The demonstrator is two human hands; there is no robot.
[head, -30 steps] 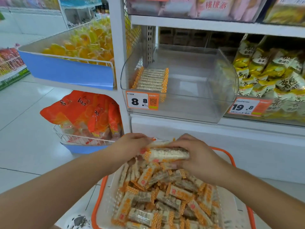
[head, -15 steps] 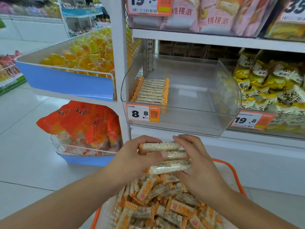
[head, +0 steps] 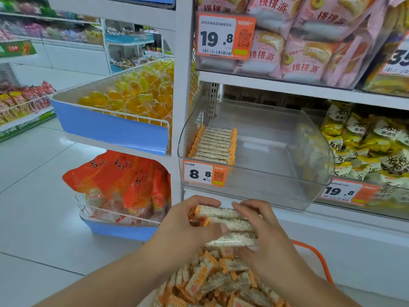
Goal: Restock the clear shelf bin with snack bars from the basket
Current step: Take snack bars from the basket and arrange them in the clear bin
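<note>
- My left hand [head: 186,227] curls round the orange-crimped left ends of a small stack of pale, clear-wrapped snack bars [head: 228,227], thumb laid across the front.
- My right hand [head: 263,231] grips the same stack from the other end, fingers bent over the top and far side, so both hands hold it together.
- The stack sits just above the heap of loose bars [head: 221,282] in the orange-rimmed basket [head: 318,255], below the front lip of the shelf.
- The clear plastic shelf bin [head: 276,180] stands on the white shelf ahead of me; one neat row of wrapped bars [head: 213,144] lies against its left wall, and the rest of its floor shows bare.
- An orange-and-white price tag reading 8.8 [head: 203,173] is stuck on the bin's front left corner.
- To the right, yellow and white snack bags [head: 367,147] fill the neighbouring bin; above, pink cake packets [head: 309,41] crowd the upper shelf.
- To the left, a blue-fronted tray of yellow jelly cups [head: 132,96] hangs over a wire basket of orange bags [head: 121,178].
- The floor is glossy white tile [head: 33,196], with more stocked shelves across the aisle.
</note>
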